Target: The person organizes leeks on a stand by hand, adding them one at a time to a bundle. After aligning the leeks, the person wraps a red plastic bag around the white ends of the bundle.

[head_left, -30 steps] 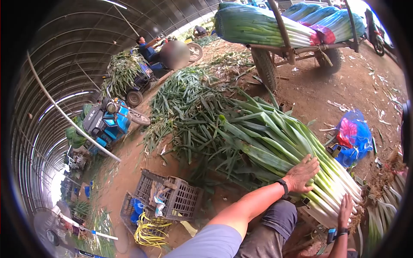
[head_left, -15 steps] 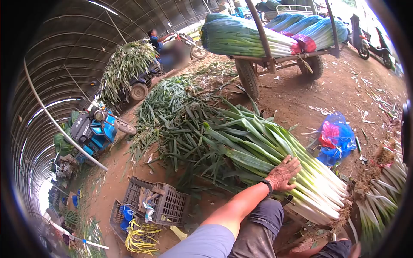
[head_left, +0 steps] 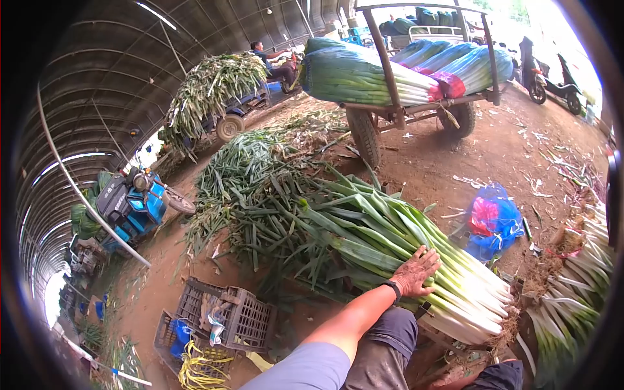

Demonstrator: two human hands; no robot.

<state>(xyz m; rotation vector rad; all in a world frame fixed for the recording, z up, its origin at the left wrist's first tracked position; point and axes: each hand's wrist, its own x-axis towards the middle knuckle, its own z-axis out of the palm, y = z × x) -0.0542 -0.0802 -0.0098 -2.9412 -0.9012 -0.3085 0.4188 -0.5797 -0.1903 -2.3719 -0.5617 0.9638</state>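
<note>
My left hand (head_left: pixel 416 272) lies on a thick bundle of long green and white stalks (head_left: pixel 458 296), palm down with its fingers spread. A dark band (head_left: pixel 394 290) is round that wrist. The bundle's leafy ends point to the upper left and its rooty ends to the lower right, over a low frame that is mostly hidden. My right hand is not in view. Right of the bundle, on the ground, is blue and red netting (head_left: pixel 492 223).
A leaf pile (head_left: pixel 244 175) lies beyond the bundle. Crates (head_left: pixel 244 320) with yellow ties are lower left. A cart (head_left: pixel 416 107) holds netted bundles. Further left are a blue three-wheeler (head_left: pixel 133 201) and a leaf-loaded vehicle (head_left: pixel 229 127) with a person (head_left: pixel 263 55). More stalks (head_left: pixel 572 299) lie right.
The leaf-loaded vehicle and the person on it have moved right relative to the surroundings. The camera view has shifted slightly. My left hand stays on the bundle.
</note>
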